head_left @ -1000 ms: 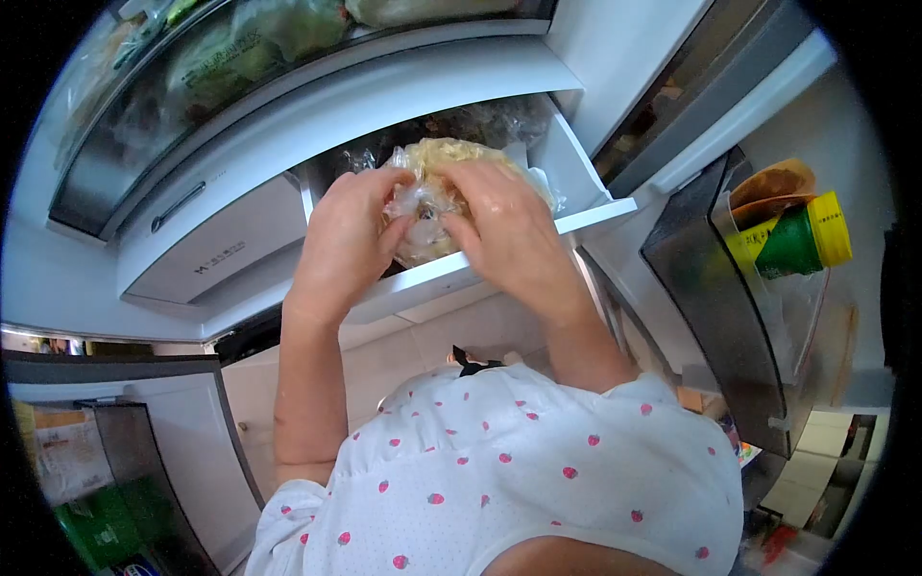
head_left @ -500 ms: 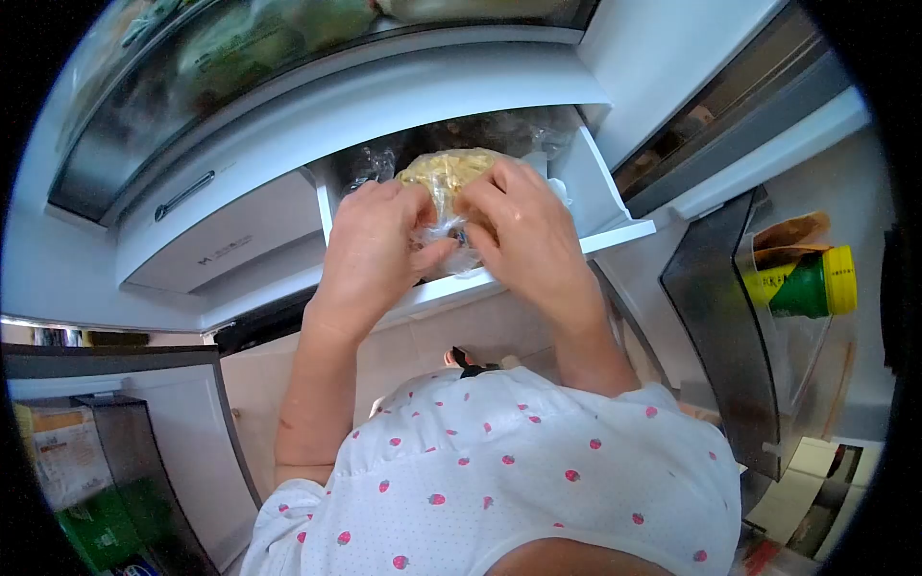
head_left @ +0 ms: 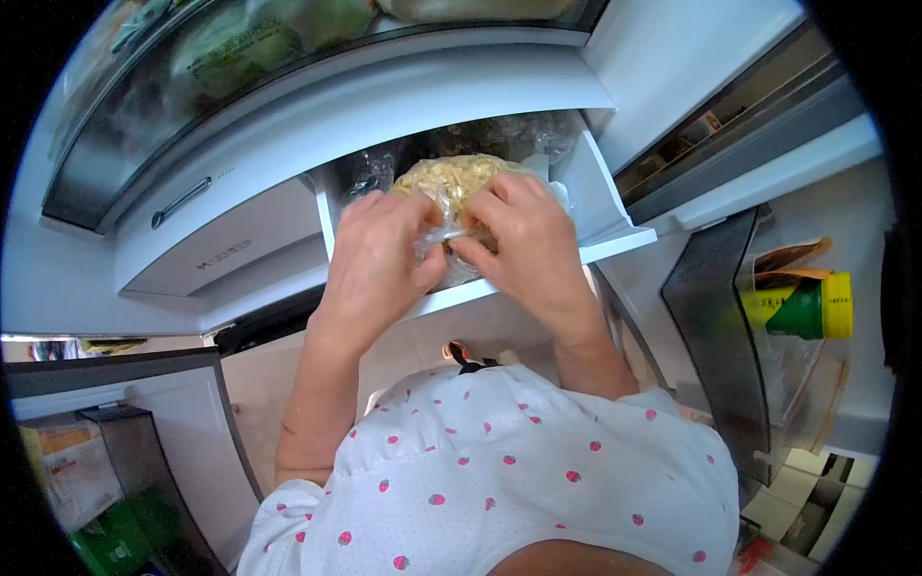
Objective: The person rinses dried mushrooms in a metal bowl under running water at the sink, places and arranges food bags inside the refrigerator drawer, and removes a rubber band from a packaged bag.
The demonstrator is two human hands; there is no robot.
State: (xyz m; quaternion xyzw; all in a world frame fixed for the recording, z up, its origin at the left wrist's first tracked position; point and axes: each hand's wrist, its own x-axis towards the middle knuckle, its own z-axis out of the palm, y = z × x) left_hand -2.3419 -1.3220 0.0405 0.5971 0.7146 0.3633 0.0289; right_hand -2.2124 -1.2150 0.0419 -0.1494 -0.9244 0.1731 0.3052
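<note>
A clear plastic bag (head_left: 444, 177) filled with pale yellow pieces of food lies in a pulled-out fridge drawer (head_left: 600, 202). My left hand (head_left: 373, 264) pinches the gathered plastic at the bag's near end, thumb pointing inward. From the other side my right hand (head_left: 530, 248) grips the same gathered plastic, its thumb close to the left thumb. Both hands are closed, and some fingertips are hidden behind the knuckles. What exactly the yellow food is cannot be made out.
Left of the open drawer is a closed drawer (head_left: 230, 252). Above it, a glass-fronted compartment holds bagged greens (head_left: 240, 48). A door bin (head_left: 720, 326) with a yellow-green container (head_left: 816, 305) stands at the right. Another open door (head_left: 182, 403) is at the lower left.
My thumbs have drawn closer together on the gathered plastic. More of the bag's yellow contents shows between my hands, and my right hand sits slightly lower.
</note>
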